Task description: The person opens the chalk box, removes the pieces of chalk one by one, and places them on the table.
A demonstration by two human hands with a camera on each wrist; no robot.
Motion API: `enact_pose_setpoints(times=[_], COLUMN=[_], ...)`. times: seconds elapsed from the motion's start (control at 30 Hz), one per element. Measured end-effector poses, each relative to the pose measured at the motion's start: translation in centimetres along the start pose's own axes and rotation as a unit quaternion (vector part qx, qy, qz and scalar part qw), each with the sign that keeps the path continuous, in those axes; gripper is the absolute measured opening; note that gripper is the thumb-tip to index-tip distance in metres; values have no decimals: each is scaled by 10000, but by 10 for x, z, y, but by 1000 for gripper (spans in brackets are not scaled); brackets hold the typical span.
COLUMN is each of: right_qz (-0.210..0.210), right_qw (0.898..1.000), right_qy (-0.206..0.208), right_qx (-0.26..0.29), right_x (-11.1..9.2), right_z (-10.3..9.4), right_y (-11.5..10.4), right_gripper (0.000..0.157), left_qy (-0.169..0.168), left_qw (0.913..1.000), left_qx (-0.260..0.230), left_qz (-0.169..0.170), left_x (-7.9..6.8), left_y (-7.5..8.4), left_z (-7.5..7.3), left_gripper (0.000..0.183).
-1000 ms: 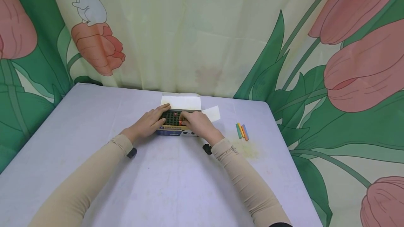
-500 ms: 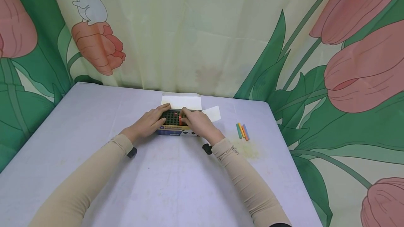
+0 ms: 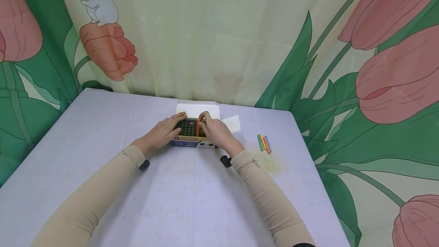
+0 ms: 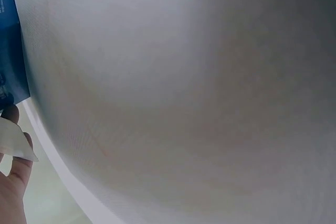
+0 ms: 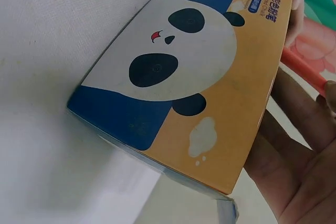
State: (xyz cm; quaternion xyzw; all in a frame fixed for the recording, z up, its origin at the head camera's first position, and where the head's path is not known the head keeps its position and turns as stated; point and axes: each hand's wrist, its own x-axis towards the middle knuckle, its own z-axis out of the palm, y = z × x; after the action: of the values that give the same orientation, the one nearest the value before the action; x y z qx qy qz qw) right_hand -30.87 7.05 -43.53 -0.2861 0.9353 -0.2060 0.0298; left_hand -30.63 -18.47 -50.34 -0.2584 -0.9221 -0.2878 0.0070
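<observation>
An opened chalk box (image 3: pixel 186 144), blue and yellow with a panda's face, stands toward the far side of the table. Inside its top shows a dark holed insert (image 3: pixel 188 128) with one reddish chalk end (image 3: pixel 191 123). My left hand (image 3: pixel 164 130) grips the box's left end; in the left wrist view its fingers show beside a white flap (image 4: pixel 13 141). With thumb and fingertips, my right hand (image 3: pixel 219 132) pinches a red chalk stick (image 3: pixel 198 129) that stands up out of the insert. Whether its lower end is still in a hole is hidden by the box wall.
Several chalk sticks (image 3: pixel 264 143), green, yellow, orange and blue, lie side by side on the white-covered table (image 3: pixel 192 201) to the right. The box's white lid (image 3: pixel 199 109) is folded back, with a side flap (image 3: pixel 231 123) out right. A tulip-print curtain (image 3: pixel 185 41) hangs behind.
My right hand has moved up a little, and the red chalk stick has risen with it, so more of its length shows. The left hand stays on the box.
</observation>
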Motion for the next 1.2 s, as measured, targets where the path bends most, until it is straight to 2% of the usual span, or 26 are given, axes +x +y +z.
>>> enact_pose_setpoints(times=[0.23,0.53,0.77,1.2], right_qz=[170,479,726,841], right_qw=[9936,9861,9729,9454], right_qy=[-25,42,284,953], right_qx=[1117,1591,2175,3001], right_x=[1,0,-3,-2], right_z=[-2,-8,-9,-14], right_y=[7,12,14,15], right_gripper=[26,22,18,15], left_qy=[-28,-105,-62,-168], left_qw=[10000,9999,9999,9998], left_qx=[14,61,22,-44], left_qz=[32,-18,95,-84], left_x=[0,2,0,-1], left_y=[4,2,0,2], left_z=[-3,-2,0,-2], left_gripper=[58,59,60,60])
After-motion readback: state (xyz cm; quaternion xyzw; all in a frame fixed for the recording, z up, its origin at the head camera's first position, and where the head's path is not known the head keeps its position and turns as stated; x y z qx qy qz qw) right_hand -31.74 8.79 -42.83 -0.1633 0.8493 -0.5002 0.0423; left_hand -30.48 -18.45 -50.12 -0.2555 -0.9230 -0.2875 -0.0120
